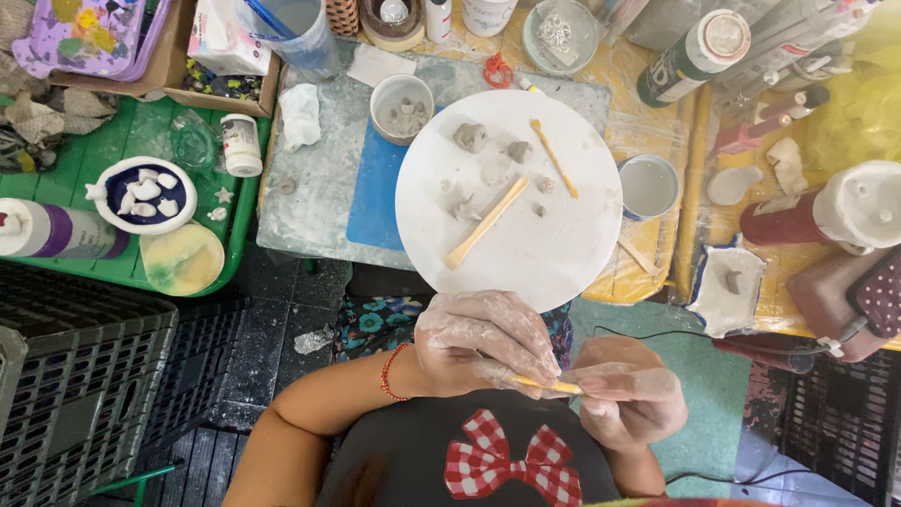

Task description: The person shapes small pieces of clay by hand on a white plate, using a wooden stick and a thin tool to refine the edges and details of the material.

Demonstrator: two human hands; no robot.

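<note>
from the head camera, both hands sit close together in front of the person's chest, near the bottom of the view, just below the round white board (554,244). the left hand (483,343) is chalky with clay and curled shut around a thin yellow stick tool (546,384). the right hand (631,392) is closed too, and its fingers meet the tip of the stick. if a bit of clay is between those fingers, it is too small to tell. a red string bracelet (393,369) is on the left wrist.

on the white board lie a flat wooden stick (487,222), a thin yellow tool (554,158) and some small grey clay lumps (469,137). a cup with clay bits (402,109) stands at the board's upper left, and a small pot of cloudy water (648,187) at its right.

on the green tray (103,272) at the left are a blue and white dish of little white shapes (145,195), a small white jar (241,145), and a white bottle with a purple label (56,233) lying on its side. at the top right lies a green bottle with a white cap (690,58).
</note>
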